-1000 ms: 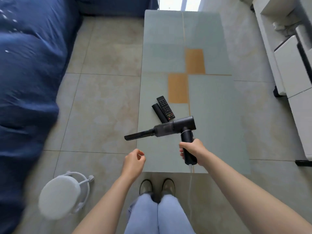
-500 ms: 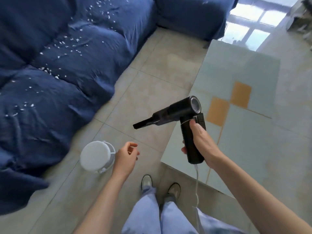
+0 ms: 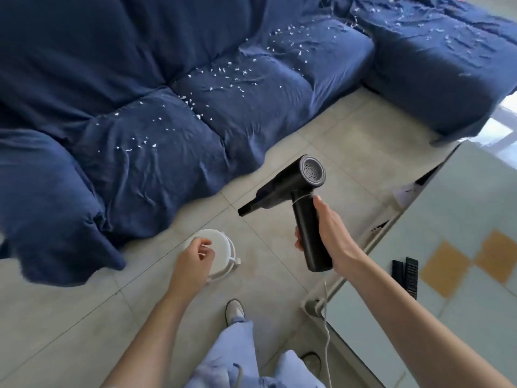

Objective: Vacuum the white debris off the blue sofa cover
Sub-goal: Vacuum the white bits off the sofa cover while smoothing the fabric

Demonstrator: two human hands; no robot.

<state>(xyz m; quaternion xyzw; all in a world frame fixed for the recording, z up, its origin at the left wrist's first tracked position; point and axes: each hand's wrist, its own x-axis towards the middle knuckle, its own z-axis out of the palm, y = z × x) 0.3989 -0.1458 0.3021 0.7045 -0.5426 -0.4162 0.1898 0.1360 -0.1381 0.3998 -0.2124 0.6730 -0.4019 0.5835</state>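
A blue sofa cover spreads over the seat cushions across the upper half of the view. White debris is scattered along the cushions and onto the right section. My right hand grips the handle of a black handheld vacuum, whose narrow nozzle points left toward the sofa and hangs above the tiled floor, short of the cover. A white cord trails down from the handle. My left hand hovers over the floor with loosely curled fingers, holding nothing.
A small white round stool stands on the floor just beyond my left hand. A glass coffee table fills the right side, with two black remotes on it. My legs and shoes are at the bottom.
My view has swung left from the coffee table to the sofa. The vacuum has been lifted off the table and carried toward the sofa, nozzle now aimed at it.
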